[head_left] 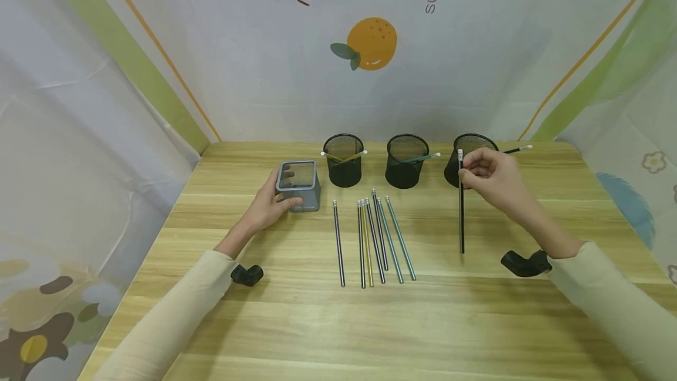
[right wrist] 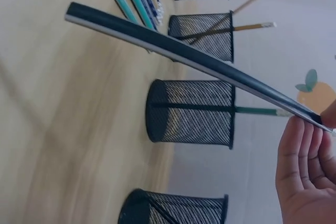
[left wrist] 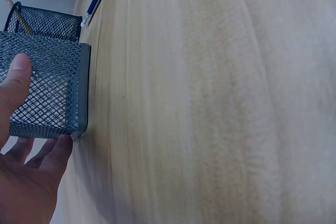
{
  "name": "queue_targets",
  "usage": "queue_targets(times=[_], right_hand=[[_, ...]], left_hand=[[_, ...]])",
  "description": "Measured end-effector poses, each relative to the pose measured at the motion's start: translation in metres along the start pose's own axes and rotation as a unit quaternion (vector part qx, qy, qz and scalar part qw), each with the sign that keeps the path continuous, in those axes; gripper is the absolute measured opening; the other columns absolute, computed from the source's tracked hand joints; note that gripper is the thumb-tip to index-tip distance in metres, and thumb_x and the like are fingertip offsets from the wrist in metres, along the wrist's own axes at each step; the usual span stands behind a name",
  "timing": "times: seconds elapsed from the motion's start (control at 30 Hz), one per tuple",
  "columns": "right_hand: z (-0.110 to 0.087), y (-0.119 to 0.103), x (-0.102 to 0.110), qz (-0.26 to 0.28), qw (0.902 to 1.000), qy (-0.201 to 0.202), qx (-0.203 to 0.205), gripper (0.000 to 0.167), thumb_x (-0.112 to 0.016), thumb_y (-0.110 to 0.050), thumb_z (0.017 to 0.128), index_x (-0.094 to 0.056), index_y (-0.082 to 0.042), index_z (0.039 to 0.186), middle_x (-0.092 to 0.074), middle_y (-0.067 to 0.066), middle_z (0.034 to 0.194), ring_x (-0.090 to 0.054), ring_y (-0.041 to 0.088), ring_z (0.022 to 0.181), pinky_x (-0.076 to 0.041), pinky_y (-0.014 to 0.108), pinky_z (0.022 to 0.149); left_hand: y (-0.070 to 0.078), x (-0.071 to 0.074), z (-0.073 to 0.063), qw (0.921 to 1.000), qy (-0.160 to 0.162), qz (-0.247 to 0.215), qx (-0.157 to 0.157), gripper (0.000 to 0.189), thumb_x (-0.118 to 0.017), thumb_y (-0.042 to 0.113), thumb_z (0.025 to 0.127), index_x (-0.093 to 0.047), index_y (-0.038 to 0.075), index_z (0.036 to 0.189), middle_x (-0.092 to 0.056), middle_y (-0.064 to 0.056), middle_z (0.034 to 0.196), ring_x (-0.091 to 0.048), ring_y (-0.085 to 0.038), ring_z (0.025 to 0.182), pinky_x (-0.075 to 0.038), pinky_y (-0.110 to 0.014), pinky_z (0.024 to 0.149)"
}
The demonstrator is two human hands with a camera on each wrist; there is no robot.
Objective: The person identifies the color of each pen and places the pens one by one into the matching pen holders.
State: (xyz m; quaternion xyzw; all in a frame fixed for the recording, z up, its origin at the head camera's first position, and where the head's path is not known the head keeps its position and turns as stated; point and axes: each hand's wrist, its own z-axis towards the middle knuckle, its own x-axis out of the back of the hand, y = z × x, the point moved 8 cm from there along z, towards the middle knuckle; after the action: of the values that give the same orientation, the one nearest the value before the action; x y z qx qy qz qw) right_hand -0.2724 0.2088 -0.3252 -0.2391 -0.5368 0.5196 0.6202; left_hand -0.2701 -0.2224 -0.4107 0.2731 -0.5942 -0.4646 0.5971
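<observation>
My left hand [head_left: 266,206] grips a grey square mesh pencil holder [head_left: 311,197], its thumb on the near side and its fingers around the left side. In the left wrist view the holder's [left wrist: 52,93] base is at the tabletop. My right hand [head_left: 497,180] pinches a black pencil [head_left: 462,222] near its white eraser end. That pencil points down, in front of the rightmost round black mesh cup [head_left: 452,172], which the hand partly hides. Another black pencil [head_left: 515,150] leans out of this cup. The right wrist view shows the held pencil [right wrist: 184,56] along its length.
Yellow pencils lean in the left round cup [head_left: 345,176], and a green one in the middle round cup [head_left: 404,175]. Several pencils [head_left: 370,246], dark, yellow and teal, lie on the wooden table [head_left: 317,334] between my hands. A printed curtain [head_left: 254,75] hangs behind.
</observation>
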Motion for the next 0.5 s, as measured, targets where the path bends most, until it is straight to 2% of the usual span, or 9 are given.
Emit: queue_targets(times=[0.27,0.37,0.5], right_hand=[[0.001,-0.009,0.027,0.08,0.9944,0.066,0.017,0.006,-0.065,0.009,0.093,-0.064,0.006,0.098,-0.067,0.005,0.085,-0.066,0.014,0.069,-0.056,0.018,0.061],[0.003,-0.011,0.038,0.147,0.9837,0.099,0.032,0.008,-0.065,0.013,0.091,-0.065,0.006,0.096,-0.068,0.006,0.083,-0.066,0.014,0.069,-0.057,0.019,0.062],[0.007,-0.016,0.051,0.238,0.96,0.132,0.066,0.009,-0.063,0.019,0.089,-0.063,0.011,0.093,-0.067,0.011,0.082,-0.067,0.016,0.067,-0.059,0.022,0.063]], left_hand=[[0.002,-0.001,0.0,1.0,0.0,0.008,0.003,0.085,-0.074,0.002,0.093,-0.02,0.0,0.158,-0.037,-0.029,0.151,-0.037,-0.048,0.139,-0.035,-0.057,0.112],[0.007,-0.001,-0.001,1.0,-0.001,0.001,0.003,0.084,-0.073,-0.003,0.093,-0.019,-0.003,0.157,-0.036,-0.033,0.149,-0.036,-0.051,0.138,-0.034,-0.059,0.112],[0.025,-0.001,-0.006,1.0,-0.005,-0.007,0.004,0.08,-0.071,-0.008,0.092,-0.02,-0.01,0.154,-0.036,-0.038,0.146,-0.035,-0.055,0.137,-0.034,-0.061,0.111]])
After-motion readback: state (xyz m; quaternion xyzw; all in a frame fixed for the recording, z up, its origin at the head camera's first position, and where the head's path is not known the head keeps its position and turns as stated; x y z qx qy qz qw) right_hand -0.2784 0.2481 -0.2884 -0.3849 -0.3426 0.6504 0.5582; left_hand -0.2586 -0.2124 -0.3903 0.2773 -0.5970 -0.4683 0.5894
